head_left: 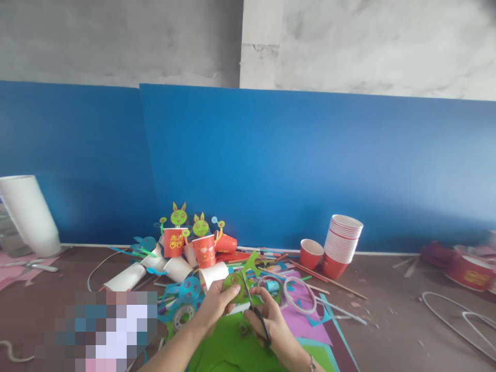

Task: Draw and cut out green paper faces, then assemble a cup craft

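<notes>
My left hand (217,305) pinches a round green paper cutout (231,281) with a face drawn on it. In my right hand (273,320) is a pair of scissors (251,305) with dark handles, its blades pointing up along the cutout's right edge. A bent green paper scrap (253,262) stands just beyond the blades. Below both hands lies green paper (220,346) with another drawn circle (244,329), partly behind my right hand. A roll of tape (184,316) lies left of my left wrist. Right of the scissors rests a pale tape ring (300,295) on purple paper (310,325).
Red paper cups (173,242) bearing green paper animal figures stand behind, among white cups (126,277), blue cutouts (189,289) and coloured sticks. A tall cup stack (341,243) stands right, beside a single red cup (311,253). A blue panel (271,165) borders the table's back.
</notes>
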{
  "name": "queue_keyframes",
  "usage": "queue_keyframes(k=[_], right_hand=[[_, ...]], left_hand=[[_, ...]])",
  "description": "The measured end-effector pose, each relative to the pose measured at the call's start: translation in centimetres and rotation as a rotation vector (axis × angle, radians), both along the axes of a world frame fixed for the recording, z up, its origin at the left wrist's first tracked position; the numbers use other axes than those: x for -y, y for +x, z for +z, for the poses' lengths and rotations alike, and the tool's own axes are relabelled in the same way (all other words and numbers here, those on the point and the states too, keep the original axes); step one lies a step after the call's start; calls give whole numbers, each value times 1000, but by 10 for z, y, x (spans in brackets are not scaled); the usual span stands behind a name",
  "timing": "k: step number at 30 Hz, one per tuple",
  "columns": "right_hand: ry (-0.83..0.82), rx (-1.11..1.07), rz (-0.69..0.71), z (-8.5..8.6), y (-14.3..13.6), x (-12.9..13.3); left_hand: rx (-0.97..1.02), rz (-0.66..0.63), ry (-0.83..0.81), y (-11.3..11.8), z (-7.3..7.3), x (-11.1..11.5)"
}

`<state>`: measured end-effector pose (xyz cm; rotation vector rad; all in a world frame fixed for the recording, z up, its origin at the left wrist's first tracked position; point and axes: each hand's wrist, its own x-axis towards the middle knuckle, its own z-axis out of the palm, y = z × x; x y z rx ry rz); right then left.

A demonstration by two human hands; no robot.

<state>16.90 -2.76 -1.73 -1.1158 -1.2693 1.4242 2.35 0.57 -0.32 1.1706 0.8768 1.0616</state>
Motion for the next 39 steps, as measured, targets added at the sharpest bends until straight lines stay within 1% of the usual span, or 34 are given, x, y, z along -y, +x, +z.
queue_keyframes(k=[4,9,16,20,27,30,35,39], right_hand=[[-11,30,-3,-4,1,-1],[-7,34,-3,-8,2,-2],[-6,18,-7,-2,0,1],[-11,18,1,1,0,1],[-12,31,1,4,0,1],[-16,56,5,2,1,0],[-33,51,-17,-8,3,-1],[-29,29,-17,-7,2,1]], left_hand=[[17,35,6,2,1,1],[-15,-40,18,0,0,0],[-16,-49,6,-2,-3,-3],[5,-62,3,-3,-2,-2],[23,18,-25,-2,2,-1],[20,45,-32,-1,3,0],[1,-1,-22,0,6,1],[13,-6,-20,0,6,1]])
